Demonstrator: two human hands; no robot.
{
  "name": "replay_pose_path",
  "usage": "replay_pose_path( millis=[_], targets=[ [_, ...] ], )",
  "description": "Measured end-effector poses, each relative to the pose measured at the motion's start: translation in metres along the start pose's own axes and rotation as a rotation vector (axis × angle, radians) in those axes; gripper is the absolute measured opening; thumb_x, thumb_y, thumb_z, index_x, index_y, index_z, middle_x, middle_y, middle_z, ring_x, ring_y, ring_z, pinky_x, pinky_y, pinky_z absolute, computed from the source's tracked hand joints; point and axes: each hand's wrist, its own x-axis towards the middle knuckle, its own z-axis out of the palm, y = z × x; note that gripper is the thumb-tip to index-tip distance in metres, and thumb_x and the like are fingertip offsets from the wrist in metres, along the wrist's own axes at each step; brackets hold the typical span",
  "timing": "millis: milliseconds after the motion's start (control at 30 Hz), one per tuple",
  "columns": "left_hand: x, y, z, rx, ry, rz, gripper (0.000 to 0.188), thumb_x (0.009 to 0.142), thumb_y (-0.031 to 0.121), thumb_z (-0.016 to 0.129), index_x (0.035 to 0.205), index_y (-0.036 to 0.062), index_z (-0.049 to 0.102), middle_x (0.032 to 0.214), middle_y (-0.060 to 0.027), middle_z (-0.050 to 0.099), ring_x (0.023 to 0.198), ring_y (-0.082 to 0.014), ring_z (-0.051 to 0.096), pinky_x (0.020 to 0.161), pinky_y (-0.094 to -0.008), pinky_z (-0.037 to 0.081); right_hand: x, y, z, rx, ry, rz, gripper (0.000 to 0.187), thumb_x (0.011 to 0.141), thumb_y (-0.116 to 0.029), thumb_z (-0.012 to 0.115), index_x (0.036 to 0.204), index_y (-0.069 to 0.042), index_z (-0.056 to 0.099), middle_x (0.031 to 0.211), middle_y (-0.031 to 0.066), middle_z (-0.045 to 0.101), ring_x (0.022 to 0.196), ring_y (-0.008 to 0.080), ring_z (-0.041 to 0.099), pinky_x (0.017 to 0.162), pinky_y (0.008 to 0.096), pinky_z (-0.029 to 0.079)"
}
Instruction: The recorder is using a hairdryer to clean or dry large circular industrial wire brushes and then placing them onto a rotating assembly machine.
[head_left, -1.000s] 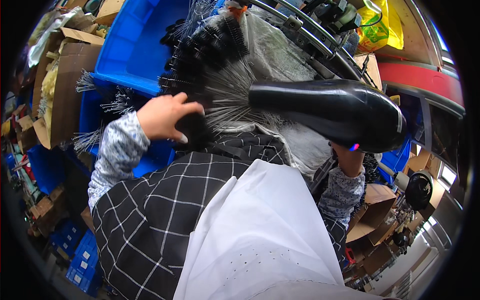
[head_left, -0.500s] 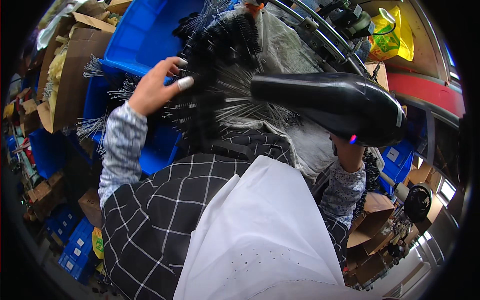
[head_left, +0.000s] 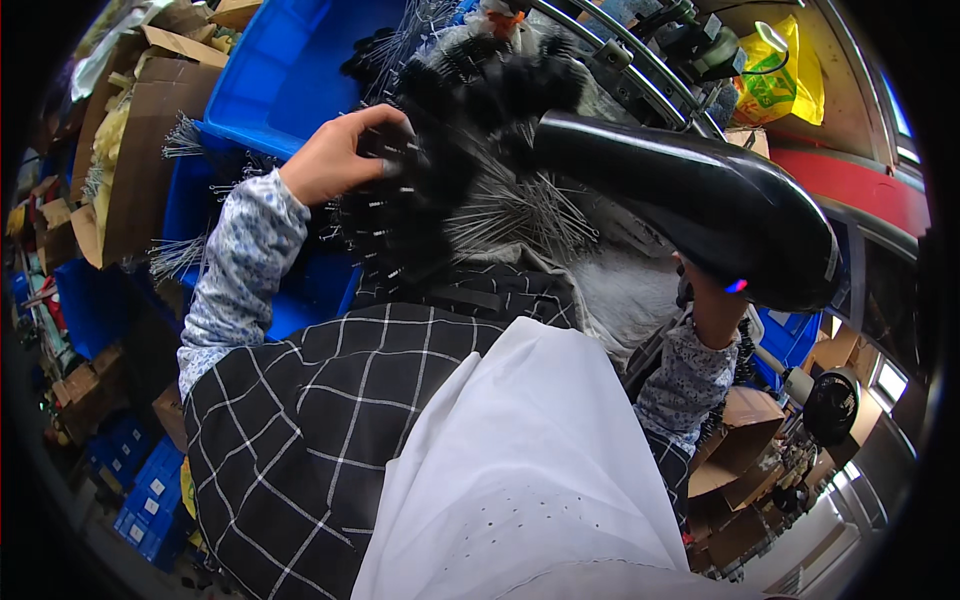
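Brushes (head_left: 405, 230) — dark, blurred, individually indistinct

Spread beneath the black hair dryer (head_left: 700, 210), apart from it: a rumpled, pale grey cloth (head_left: 625, 290) over something hidden. Directly on it, left of the dryer's nozzle: a fanned heap of black bristle brushes (head_left: 415, 195), partly blurred, with bare wire stems (head_left: 530, 215) crossing on the near side of the nozzle. Farther left of the dryer: a blue bin (head_left: 298, 310) with wire bundles (head_left: 180, 255) poking out over its side.
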Motion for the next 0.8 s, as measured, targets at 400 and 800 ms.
replay_pose_path(
  millis=[400, 800],
  targets=[
    [-0.057, 0.052, 0.041, 0.533, 0.089, 0.38, 0.046, 0.058, 0.0, 0.066, 0.101, 0.0139, 0.056, 0.093, -0.0132, 0.053, 0.074, -0.0279, 0.056, 0.065, -0.0319, 0.047, -0.016, 0.036, -0.029, -0.434, -0.079, -0.174, 0.048, 0.079, -0.036, 0.053, 0.12, -0.012, 0.043, 0.121, 0.0095, 0.043, 0.112, 0.0278, 0.041, 0.098, 0.0423, 0.026],
    [-0.017, -0.009, 0.003, 0.527, 0.384, -0.099, 0.042, 0.075, 0.024, 0.062, 0.109, 0.0064, 0.047, 0.076, -0.0118, 0.056, 0.062, -0.0167, 0.055, 0.056, -0.0265, 0.043, -0.041, 0.022, -0.043, -0.31, -0.048, -0.064, 0.047, 0.079, -0.034, 0.054, 0.118, -0.011, 0.044, 0.119, 0.0097, 0.044, 0.109, 0.0272, 0.042, 0.096, 0.0414, 0.027]
  ],
)
